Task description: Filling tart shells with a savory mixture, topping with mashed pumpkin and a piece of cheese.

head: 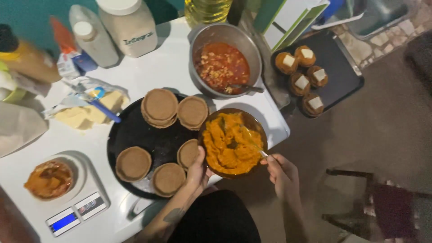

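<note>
My left hand (198,171) grips the near-left rim of a brown glass bowl (252,120) filled with orange mash (229,145). My right hand (281,173) holds a metal spoon (254,144) whose tip is dug into the mash. The bowl hangs over the front right edge of the white table (162,67). Just left of it lies a round black pan (139,135) carrying several flat brown dough discs (159,105).
A metal pot of red sauce (221,65) with a spoon stands behind the bowl. A black tray (337,67) with several cheese-topped patties is at right. A digital scale (76,211) bearing a bowl sits front left. Cheese slices with a blue-handled knife (92,110), jars and oil bottle at back. A chair (382,202) stands on the floor at right.
</note>
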